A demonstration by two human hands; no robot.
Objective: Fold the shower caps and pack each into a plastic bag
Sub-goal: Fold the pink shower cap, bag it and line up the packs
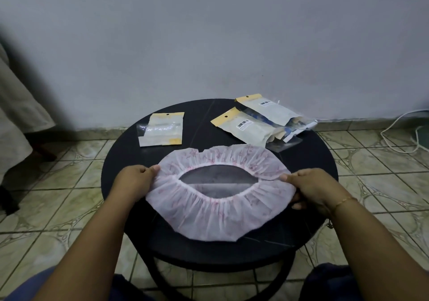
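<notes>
A white shower cap (216,210) with faint pink print lies stretched wide over the middle of the round black worktop (120,161), its elastic opening pulled into a long oval. The left hand (137,178) pinches the cap's left edge, grip clamped on the gathered rim; the right hand (311,185) pinches the right edge the same way, a thin bracelet (343,202) on its wrist. Beyond the cap, one plastic bag (162,130) lies flat to its far left, and a loose heap of bags (262,124) sits to its far right.
</notes>
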